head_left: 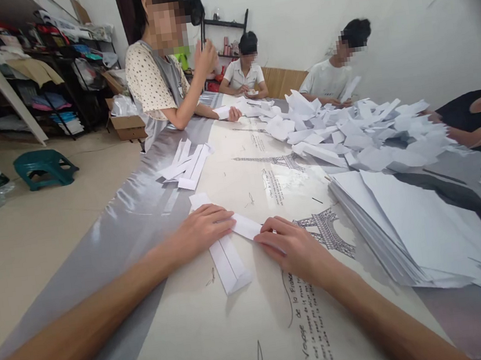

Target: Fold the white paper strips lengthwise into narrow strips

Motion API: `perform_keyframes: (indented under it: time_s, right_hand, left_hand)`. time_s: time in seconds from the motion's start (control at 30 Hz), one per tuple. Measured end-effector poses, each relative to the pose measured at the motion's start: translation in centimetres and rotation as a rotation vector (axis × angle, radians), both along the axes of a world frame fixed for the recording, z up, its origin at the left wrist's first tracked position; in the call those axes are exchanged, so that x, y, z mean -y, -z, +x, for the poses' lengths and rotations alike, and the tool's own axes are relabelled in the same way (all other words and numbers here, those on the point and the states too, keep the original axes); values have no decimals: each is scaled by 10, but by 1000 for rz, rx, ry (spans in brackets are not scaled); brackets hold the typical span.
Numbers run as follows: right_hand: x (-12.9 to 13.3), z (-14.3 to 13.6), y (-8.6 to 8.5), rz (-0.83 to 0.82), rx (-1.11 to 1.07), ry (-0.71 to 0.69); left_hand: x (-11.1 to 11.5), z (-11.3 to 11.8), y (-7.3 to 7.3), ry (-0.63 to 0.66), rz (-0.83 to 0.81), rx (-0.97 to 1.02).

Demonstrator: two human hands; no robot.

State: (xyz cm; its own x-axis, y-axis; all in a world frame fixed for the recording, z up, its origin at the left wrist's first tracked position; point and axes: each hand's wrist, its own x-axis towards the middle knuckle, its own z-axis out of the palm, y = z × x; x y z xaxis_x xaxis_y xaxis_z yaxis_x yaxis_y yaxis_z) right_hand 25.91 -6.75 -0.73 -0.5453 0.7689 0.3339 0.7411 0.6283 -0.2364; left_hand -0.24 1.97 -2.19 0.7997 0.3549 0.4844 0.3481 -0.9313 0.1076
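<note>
A folded white paper strip [246, 226] lies slanted between my two hands on the patterned tablecloth. My left hand [205, 226] is closed over its left end, the fingers together and pressing down. At its right end, my right hand [290, 247] pinches the paper between thumb and curled fingers. Beneath my left hand, a longer folded paper piece [229, 266] with a crease along its length points toward me; its middle is partly covered. Farther up the table, to the left, several folded strips [192, 165] form a loose pile.
A stack of white paper sheets [421, 222] lies to my right, behind it a big heap of folded papers [348, 126]. A person [162, 78] stands at the far left side; others sit around the table. A green stool [45, 168] is on the floor.
</note>
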Motion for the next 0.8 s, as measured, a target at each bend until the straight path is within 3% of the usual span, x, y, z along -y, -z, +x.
perform_keyframes:
  time_s: [0.13, 0.3, 0.53, 0.8]
  right_hand:
    - [-2, 1, 1, -59, -98, 37]
    - [-3, 0, 3, -75, -106, 91]
    - [-6, 3, 1, -153, -90, 39]
    - [-8, 10, 4, -178, -146, 22]
  left_hand:
    - [-5, -7, -4, 71, -58, -88]
    - [-7, -6, -10, 58, -102, -116]
    - [-5, -2, -9, 77, -174, -30]
    - [1, 0, -14, 32, -138, -132]
